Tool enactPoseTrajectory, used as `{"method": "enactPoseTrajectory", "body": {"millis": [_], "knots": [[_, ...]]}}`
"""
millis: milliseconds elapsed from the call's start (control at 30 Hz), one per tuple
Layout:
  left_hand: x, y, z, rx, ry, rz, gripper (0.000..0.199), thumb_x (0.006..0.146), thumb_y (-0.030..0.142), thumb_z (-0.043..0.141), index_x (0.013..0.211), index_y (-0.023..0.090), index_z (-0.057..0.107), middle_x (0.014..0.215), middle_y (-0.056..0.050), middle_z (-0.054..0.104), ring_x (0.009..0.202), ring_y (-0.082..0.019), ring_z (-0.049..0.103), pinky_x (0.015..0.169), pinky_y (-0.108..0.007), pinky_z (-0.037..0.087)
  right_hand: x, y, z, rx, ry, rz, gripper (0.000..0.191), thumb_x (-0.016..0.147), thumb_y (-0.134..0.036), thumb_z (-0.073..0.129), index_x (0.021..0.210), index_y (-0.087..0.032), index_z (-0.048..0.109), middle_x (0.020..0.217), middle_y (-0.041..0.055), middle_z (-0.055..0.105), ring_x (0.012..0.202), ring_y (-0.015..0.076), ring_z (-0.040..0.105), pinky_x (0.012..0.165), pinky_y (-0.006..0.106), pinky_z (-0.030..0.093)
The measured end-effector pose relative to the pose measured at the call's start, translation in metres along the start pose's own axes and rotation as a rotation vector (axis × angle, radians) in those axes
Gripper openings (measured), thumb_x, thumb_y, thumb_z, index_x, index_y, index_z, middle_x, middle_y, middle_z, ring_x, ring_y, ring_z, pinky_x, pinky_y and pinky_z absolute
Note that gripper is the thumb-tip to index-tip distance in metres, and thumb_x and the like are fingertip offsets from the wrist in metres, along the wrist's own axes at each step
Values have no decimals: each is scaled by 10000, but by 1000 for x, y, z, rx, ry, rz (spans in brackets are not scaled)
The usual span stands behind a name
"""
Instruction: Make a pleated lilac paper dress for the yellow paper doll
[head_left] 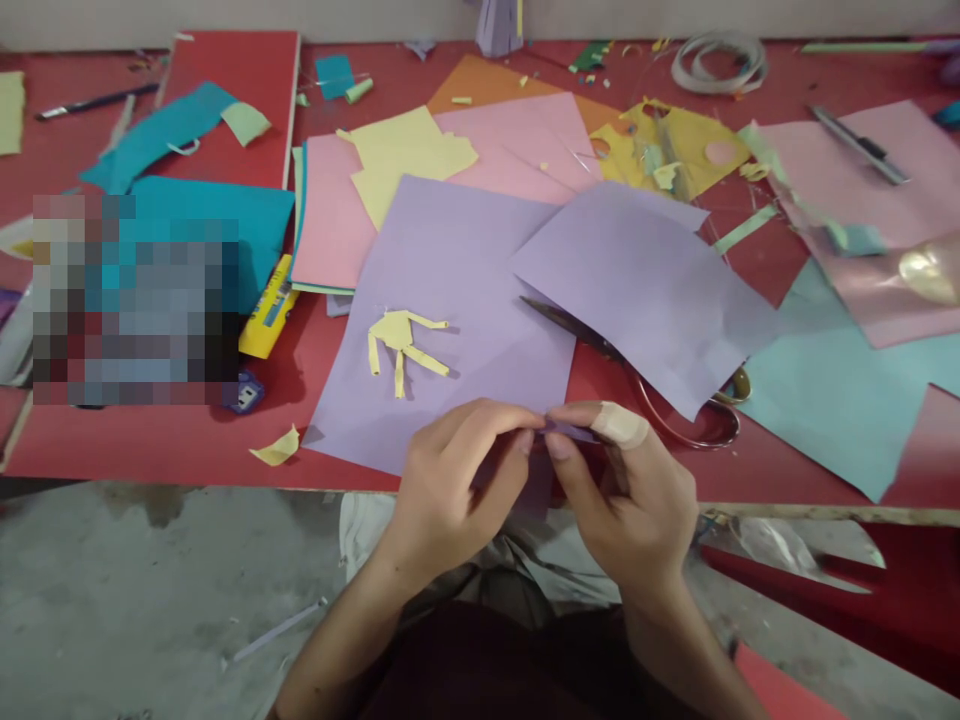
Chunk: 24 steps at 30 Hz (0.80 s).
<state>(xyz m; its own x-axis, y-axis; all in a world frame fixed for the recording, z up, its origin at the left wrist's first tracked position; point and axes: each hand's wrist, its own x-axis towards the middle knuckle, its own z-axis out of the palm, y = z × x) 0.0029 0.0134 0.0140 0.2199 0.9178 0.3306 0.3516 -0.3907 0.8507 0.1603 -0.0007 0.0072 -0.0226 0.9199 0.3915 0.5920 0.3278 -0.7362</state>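
Both hands work at the front edge of the red surface [172, 440]. The left hand [465, 480] and right hand [637, 480] nearly meet, fingers pinched narrow on one small purple paper piece [571, 430]; its full shape is hidden. Open room lies left of the left hand, where a red strip carries one curled yellow scrap [276, 447]. On the right, room is tight: one pair of scissors [570, 325] lies near the right hand, partly covered by a bent purple sheet [645, 270].

A larger, smooth purple sheet [465, 260] lies flat, its near corner close to the edge. On it rests one yellow paper figure [394, 330], with a flat angular body and four thin limbs. One pale tape strip [621, 425] wraps a right finger. One grey cutter [862, 145] lies on pink paper [817, 230].
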Motion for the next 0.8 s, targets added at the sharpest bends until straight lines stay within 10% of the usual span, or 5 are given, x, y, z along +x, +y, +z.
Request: {"method": "enactPoseTrajectory", "body": {"millis": [800], "knots": [[2,2,-3,-131,4,-71,201,923,96,597,1090,208,605,978,19,719,866,-57,672,789,-126,524,3,0,-2,37,-4,-49,191,882,-94,665,1036,-207,664,939,-8,714,827,83,671,738,191,564]]}}
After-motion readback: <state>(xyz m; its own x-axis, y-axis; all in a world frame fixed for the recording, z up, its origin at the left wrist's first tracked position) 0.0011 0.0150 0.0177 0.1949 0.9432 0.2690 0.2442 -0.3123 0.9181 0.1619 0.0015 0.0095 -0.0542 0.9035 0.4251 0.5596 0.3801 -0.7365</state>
